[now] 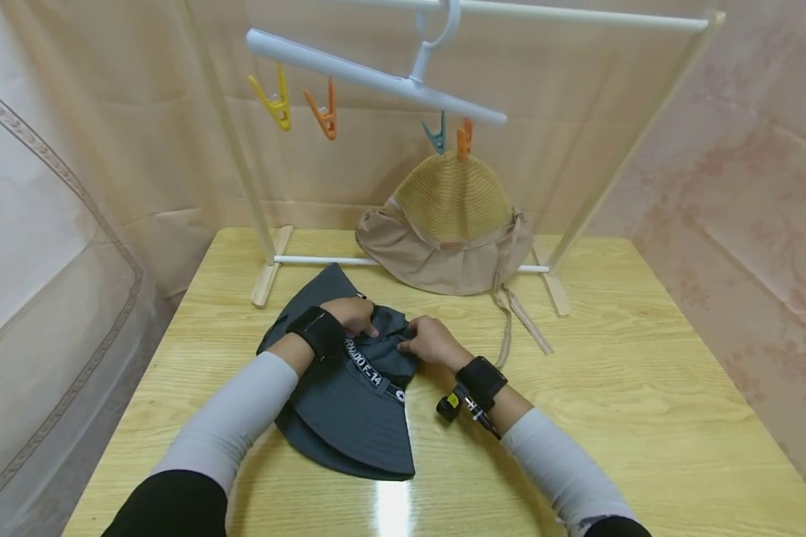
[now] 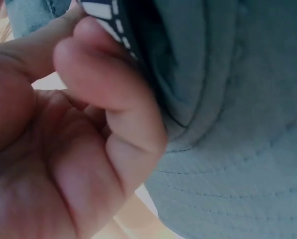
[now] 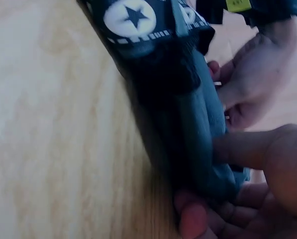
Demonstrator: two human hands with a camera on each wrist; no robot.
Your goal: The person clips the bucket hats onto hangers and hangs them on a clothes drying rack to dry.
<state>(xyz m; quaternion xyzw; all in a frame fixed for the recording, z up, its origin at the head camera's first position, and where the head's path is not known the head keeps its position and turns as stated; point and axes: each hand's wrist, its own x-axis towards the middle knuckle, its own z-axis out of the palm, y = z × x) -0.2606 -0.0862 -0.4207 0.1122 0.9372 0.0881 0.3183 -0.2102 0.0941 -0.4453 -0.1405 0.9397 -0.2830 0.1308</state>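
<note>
A dark grey bucket hat (image 1: 349,418) lies folded on its side on the table, its black band (image 1: 369,369) lettered in white. My left hand (image 1: 351,315) grips the crown by the band; in the left wrist view its curled fingers (image 2: 131,114) lie against the dark cloth. At the top of the crown, my right hand (image 1: 436,343) pinches the fabric. The right wrist view shows the thumb (image 3: 248,149) on one side of the folded crown and fingertips (image 3: 192,219) under it. A white star badge (image 3: 131,20) marks the band there.
Behind the hat stands a rack with a white hanger (image 1: 349,71) on its top bar. Yellow, orange and teal clips hang from it. An orange clip (image 1: 465,139) holds a straw sun hat (image 1: 453,198) with a beige brim, whose ribbons (image 1: 510,321) trail onto the wooden table (image 1: 645,388).
</note>
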